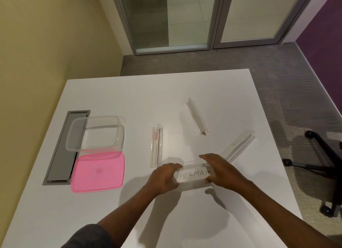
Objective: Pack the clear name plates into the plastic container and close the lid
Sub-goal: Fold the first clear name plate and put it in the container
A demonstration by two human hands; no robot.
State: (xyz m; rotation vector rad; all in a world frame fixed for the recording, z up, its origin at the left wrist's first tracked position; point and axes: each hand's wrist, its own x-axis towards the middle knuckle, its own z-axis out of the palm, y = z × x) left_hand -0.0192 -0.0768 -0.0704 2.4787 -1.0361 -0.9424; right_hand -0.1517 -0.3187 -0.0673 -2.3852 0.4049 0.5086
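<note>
Both my hands grip a clear name plate [192,175] with handwritten lettering, just above the white table [129,92]: my left hand [163,179] at its left end, my right hand [220,170] at its right end. Three other clear name plates lie on the table: one with a red label [157,146] left of my hands, one [197,116] farther back, and one [237,146] to the right, partly behind my right hand. The clear plastic container [95,132] stands open and empty at the left. Its pink lid [98,171] lies flat in front of it.
A grey cable hatch [63,149] is set into the table under and beside the container. A black office chair base [323,160] stands on the carpet to the right. Glass doors and a yellow wall lie beyond the table.
</note>
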